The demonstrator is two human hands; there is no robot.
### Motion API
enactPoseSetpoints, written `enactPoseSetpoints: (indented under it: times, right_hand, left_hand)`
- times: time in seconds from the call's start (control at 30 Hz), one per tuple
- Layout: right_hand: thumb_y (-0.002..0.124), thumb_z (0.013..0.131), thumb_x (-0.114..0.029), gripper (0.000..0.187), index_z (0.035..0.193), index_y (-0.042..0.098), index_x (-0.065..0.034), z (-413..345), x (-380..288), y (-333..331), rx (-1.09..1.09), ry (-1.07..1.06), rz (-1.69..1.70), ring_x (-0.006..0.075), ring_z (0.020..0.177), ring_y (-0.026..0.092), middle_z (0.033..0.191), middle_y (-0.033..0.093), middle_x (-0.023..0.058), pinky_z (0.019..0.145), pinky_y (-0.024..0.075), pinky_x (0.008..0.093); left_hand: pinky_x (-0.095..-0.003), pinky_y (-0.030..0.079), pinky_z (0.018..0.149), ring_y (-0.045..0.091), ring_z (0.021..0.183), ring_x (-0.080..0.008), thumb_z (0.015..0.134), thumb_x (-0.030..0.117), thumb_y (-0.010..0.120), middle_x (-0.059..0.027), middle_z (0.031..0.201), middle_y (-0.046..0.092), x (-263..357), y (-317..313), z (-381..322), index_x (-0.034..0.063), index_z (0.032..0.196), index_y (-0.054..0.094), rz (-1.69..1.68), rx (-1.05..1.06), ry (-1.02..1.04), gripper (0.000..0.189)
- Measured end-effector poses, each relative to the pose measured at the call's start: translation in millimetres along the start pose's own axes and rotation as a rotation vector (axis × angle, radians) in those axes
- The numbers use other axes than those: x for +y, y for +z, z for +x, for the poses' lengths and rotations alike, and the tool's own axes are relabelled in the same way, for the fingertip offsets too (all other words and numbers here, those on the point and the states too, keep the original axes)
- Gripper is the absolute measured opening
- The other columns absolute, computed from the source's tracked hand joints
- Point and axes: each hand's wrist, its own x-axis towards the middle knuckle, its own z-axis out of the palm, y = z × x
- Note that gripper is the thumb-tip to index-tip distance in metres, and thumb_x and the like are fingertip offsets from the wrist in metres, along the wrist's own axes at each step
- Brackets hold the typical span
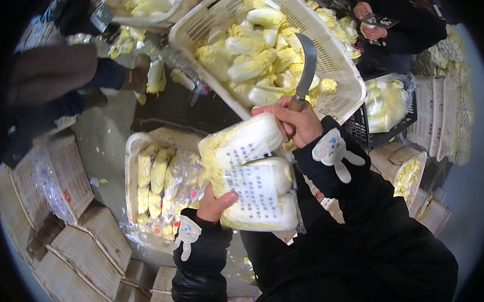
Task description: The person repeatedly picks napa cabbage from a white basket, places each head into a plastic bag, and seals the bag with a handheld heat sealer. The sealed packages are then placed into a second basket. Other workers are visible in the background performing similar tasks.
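My left hand (216, 203) grips the lower left side of a clear plastic bag (256, 192) printed with writing. Several trimmed napa cabbages lie side by side in it. The upper cabbage (246, 141) has its white base end against my right hand (297, 119); whether film covers that end is hard to tell. A curved, sickle-like knife (308, 60) is in my right hand too, its wooden handle in the fist and its blade pointing up and away. Beyond it stands a large white plastic crate (333, 53) of loose napa cabbages (252, 65).
A second white crate (129, 178) at left holds bagged cabbages (156, 171). Stacked crates (87, 249) fill the lower left. A black crate (391, 124) with a bag stands at right. One person's legs (110, 74) are at left; another person's hands (373, 33) hold a knife at upper right.
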Motion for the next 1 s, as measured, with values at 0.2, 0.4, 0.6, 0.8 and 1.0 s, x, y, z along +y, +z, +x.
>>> enactPoseSetpoints:
  times: [0.2, 0.4, 0.6, 0.8, 1.0]
  right_hand:
    - [0.061, 0.081, -0.01, 0.011, 0.078, 0.06, 0.0006, 42, -79, -53, -0.121, 0.108, -0.111, 0.0084, 0.043, 0.044, 0.072, 0.061, 0.0162, 0.049, 0.041, 0.0203]
    - [0.063, 0.075, -0.002, 0.004, 0.078, 0.061, -0.0003, 77, -115, -98, -0.311, -0.2, -0.821, 0.0205, 0.087, 0.063, 0.095, 0.065, 0.0157, 0.071, 0.0495, 0.0318]
    - [0.061, 0.072, -0.008, 0.022, 0.093, 0.067, -0.0139, 74, -80, -138, -0.101, -0.436, -1.158, 0.026, 0.081, 0.062, 0.091, 0.065, 0.0086, 0.071, 0.0486, 0.0335]
    - [0.067, 0.069, -0.002, 0.01, 0.074, 0.059, -0.0052, 70, -57, -187, 0.022, -0.488, -1.202, 0.0206, 0.075, 0.059, 0.086, 0.058, 0.0055, 0.065, 0.047, 0.0288]
    - [0.062, 0.065, -0.001, 0.011, 0.072, 0.057, -0.0064, 72, -52, -203, 0.13, -0.487, -1.105, 0.0222, 0.074, 0.057, 0.082, 0.054, 0.006, 0.062, 0.0446, 0.0297]
  left_hand:
    - [-0.0313, 0.042, 0.087, 0.053, 0.1, -0.0174, 0.073, 0.02, 0.069, -0.01, 0.111, 0.055, 43, 31, 75, -0.0026, 0.124, 0.039, 0.345, -0.123, -0.124, 0.063]
    - [-0.033, 0.041, 0.089, 0.051, 0.101, -0.0195, 0.07, 0.02, 0.073, -0.0119, 0.111, 0.054, 48, 21, 199, -0.0026, 0.124, 0.037, 0.796, -0.179, -0.11, 0.069]
    - [-0.0348, 0.041, 0.091, 0.051, 0.109, -0.0307, 0.057, 0.05, 0.075, -0.0233, 0.116, 0.052, 48, 27, 259, -0.0021, 0.128, 0.031, 1.575, 0.313, -0.412, 0.098]
    - [-0.0332, 0.043, 0.088, 0.055, 0.102, -0.0245, 0.054, 0.038, 0.082, -0.0169, 0.108, 0.057, 34, 18, 253, -0.0025, 0.119, 0.042, 1.497, 0.345, -0.443, 0.086]
    - [-0.0313, 0.045, 0.084, 0.055, 0.096, -0.0178, 0.07, 0.017, 0.075, -0.0101, 0.105, 0.059, 23, -4, 268, -0.0013, 0.115, 0.048, 1.12, 0.09, -0.149, 0.056]
